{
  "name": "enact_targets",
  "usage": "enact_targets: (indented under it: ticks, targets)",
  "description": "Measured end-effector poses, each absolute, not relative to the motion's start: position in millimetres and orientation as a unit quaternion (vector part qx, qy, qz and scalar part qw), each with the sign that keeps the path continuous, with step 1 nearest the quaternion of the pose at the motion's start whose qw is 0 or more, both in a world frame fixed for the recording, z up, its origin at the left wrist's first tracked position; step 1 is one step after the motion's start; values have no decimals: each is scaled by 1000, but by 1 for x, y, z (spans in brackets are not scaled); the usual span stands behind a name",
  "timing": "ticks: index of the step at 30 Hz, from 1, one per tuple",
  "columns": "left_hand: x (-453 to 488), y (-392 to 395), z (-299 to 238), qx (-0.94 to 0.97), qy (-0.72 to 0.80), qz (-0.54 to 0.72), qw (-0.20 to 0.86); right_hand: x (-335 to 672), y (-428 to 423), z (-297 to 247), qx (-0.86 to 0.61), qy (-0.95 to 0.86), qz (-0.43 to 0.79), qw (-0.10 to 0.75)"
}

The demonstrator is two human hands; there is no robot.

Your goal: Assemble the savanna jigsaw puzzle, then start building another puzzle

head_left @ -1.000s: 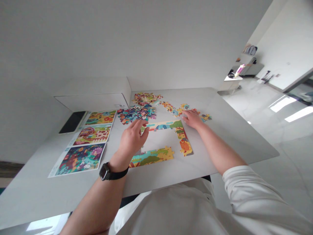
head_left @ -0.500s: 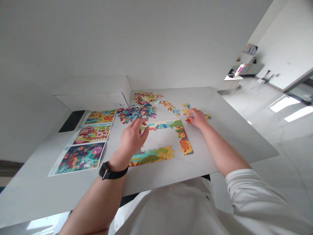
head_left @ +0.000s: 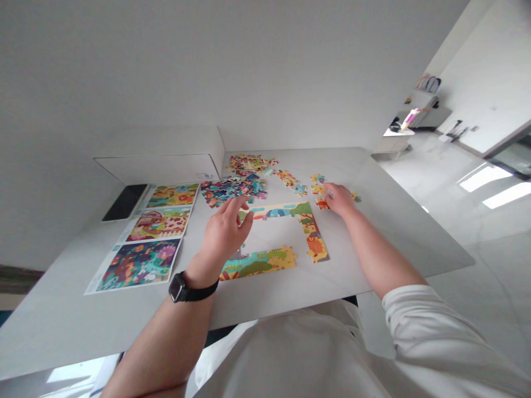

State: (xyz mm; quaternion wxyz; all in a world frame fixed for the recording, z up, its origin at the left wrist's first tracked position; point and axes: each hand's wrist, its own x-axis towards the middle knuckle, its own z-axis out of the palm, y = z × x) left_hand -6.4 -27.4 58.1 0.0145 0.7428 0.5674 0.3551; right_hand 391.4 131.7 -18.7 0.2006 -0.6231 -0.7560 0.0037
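Observation:
My left hand (head_left: 227,228) hovers over the left side of a partly joined jigsaw border (head_left: 316,243), fingers apart and holding nothing; it hides that side. The border's top, right and bottom strips show, with a gap at the lower right corner. My right hand (head_left: 340,199) is over a small group of loose yellow and red puzzle pieces (head_left: 322,204), its fingertips down among them. Whether it grips a piece I cannot make out. A heap of dark blue and purple pieces (head_left: 232,189) lies just beyond my left hand.
Behind the dark heap lies a yellow-red heap of pieces (head_left: 249,162), with a row of pieces (head_left: 290,181) to its right. Three printed pictures (head_left: 160,224), a phone (head_left: 124,202) and a white box (head_left: 157,166) occupy the table's left. The wall stands behind.
My right hand has shifted slightly, uncovering more of the yellow and red pieces at its fingertips. My left hand stays nearly still. The whole view has moved a little.

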Motion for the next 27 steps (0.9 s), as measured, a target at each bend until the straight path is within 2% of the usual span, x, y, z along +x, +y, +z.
enact_targets:
  ticks: [7, 15, 23, 27]
  targets:
    - [-8, -28, 62, 735, 572, 364, -3, 372, 124, -20, -537, -818, -3, 206]
    - [-11, -30, 69, 743, 544, 389, 5, 348, 123, -23, -479, -863, 15, 157]
    - [-16, -31, 72, 696, 628, 347, 26, 361, 124, -26, -479, -856, 26, 191]
    - [-18, -27, 70, 678, 651, 339, 35, 369, 126, -24, -483, -842, 37, 239]
